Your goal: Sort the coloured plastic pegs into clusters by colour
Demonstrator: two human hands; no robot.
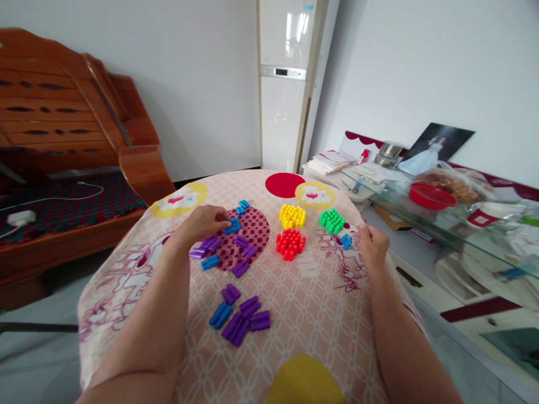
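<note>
My left hand [205, 220] rests on the patterned tablecloth [311, 314] with its fingers curled onto a blue peg [232, 227] among scattered blue and purple pegs [242, 249]. My right hand [373, 242] lies at the table's right edge, fingers bent, next to two small blue pegs [346, 241]. Between the hands sit tidy clusters of yellow pegs [292, 216], red pegs [290, 243] and green pegs [332, 220]. Nearer to me lies another loose group of purple and blue pegs [240, 318].
A wooden bench [71, 146] with a white charger and cable stands at the left. A white cabinet air conditioner [286, 84] is behind the table. At the right, a glass table [442, 219] carries a red bowl [432, 195], papers and a picture.
</note>
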